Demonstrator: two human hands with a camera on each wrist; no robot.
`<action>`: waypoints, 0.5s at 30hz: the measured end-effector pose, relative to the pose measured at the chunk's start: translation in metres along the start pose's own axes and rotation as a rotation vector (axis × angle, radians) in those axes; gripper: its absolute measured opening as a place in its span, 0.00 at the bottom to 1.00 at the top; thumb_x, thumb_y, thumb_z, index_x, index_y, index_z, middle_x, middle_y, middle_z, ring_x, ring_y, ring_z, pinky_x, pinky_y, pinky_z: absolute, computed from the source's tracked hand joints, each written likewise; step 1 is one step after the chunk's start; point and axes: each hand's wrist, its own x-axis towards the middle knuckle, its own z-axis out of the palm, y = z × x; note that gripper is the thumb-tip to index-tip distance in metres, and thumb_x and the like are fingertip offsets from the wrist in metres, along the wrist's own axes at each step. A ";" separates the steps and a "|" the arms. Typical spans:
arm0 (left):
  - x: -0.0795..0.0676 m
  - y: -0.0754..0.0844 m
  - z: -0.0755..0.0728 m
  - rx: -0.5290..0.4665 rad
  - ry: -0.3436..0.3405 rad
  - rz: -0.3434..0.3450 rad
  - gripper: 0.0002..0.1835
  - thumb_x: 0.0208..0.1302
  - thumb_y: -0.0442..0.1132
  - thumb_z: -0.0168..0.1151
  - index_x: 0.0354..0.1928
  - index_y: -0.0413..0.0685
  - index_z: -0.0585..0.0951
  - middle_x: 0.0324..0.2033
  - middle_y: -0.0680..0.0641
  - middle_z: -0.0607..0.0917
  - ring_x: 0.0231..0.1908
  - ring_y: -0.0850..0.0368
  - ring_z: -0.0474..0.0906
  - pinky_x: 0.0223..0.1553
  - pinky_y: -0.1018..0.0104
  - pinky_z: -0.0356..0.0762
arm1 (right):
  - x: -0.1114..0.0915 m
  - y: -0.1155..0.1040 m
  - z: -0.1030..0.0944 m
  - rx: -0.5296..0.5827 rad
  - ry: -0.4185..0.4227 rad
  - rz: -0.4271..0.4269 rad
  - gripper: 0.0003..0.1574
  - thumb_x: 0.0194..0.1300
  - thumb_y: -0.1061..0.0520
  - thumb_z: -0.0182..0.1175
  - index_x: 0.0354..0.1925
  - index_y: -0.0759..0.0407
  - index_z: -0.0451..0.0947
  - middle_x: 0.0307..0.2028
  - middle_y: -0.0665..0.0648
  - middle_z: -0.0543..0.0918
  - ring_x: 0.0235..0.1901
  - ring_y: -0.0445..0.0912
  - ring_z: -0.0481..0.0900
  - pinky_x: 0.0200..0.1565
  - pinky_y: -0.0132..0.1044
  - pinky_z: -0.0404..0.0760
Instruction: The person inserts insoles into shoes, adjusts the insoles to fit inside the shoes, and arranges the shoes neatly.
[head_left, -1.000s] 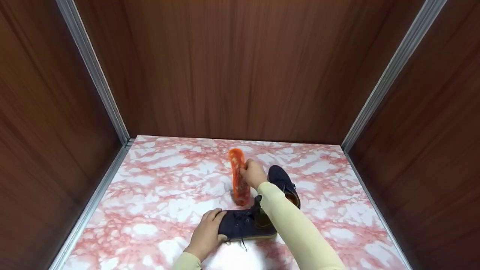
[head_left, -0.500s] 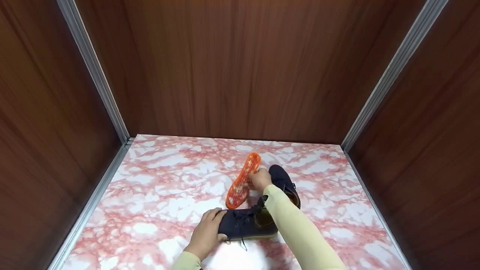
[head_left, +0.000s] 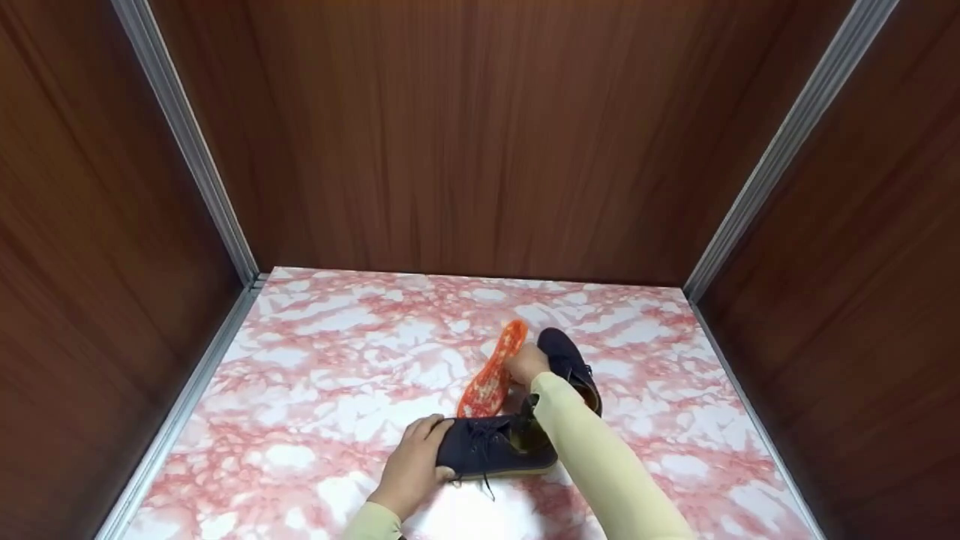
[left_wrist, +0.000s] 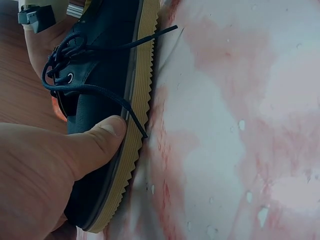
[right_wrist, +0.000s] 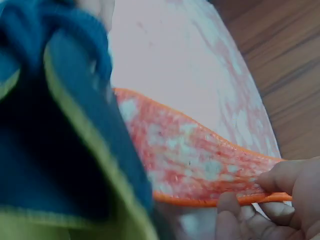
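A dark navy lace-up shoe (head_left: 469, 450) lies sideways at the front of the table, toe to the left. My left hand (head_left: 412, 461) grips its toe; in the left wrist view the thumb (left_wrist: 107, 131) presses on the edge above the tan ridged sole (left_wrist: 132, 125). Just behind the shoe, my right hand (head_left: 529, 365) pinches an orange-rimmed see-through insole (head_left: 487, 386) by its side edge. The insole slants, its wide end near the shoe's side. In the right wrist view the shoe's opening (right_wrist: 55, 150) covers part of the insole (right_wrist: 185, 155).
A second navy shoe (head_left: 559, 349) stands right of the right hand, toe to the back, partly hidden by the sleeve (head_left: 600, 457). The red-and-white marbled table (head_left: 322, 360) is enclosed by brown wood panels (head_left: 450, 150) with grey metal corner posts (head_left: 187, 142).
The right hand has turned the insole from nearly straight to slanting and drawn it right and toward the front shoe. The left hand and both shoes have stayed in place.
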 end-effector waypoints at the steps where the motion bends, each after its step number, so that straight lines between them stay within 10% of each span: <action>1: 0.000 0.000 0.000 0.000 -0.001 -0.001 0.45 0.58 0.48 0.83 0.77 0.47 0.76 0.77 0.40 0.76 0.77 0.37 0.71 0.72 0.41 0.80 | 0.000 0.002 0.000 -0.104 0.018 -0.054 0.08 0.62 0.63 0.65 0.36 0.68 0.86 0.37 0.67 0.91 0.38 0.59 0.92 0.45 0.54 0.92; 4: -0.001 0.000 0.000 0.000 0.004 -0.002 0.45 0.58 0.48 0.83 0.77 0.47 0.76 0.76 0.40 0.76 0.77 0.37 0.71 0.72 0.41 0.79 | 0.002 0.008 -0.001 -0.382 0.069 -0.182 0.13 0.62 0.60 0.65 0.39 0.70 0.89 0.44 0.72 0.92 0.49 0.68 0.92 0.52 0.60 0.90; 15: 0.001 0.001 0.000 -0.011 0.015 0.000 0.45 0.56 0.46 0.84 0.76 0.46 0.77 0.75 0.39 0.77 0.76 0.36 0.71 0.71 0.39 0.80 | 0.005 0.006 -0.008 -0.755 -0.053 -0.477 0.10 0.73 0.68 0.61 0.50 0.63 0.85 0.45 0.69 0.90 0.46 0.65 0.91 0.49 0.60 0.91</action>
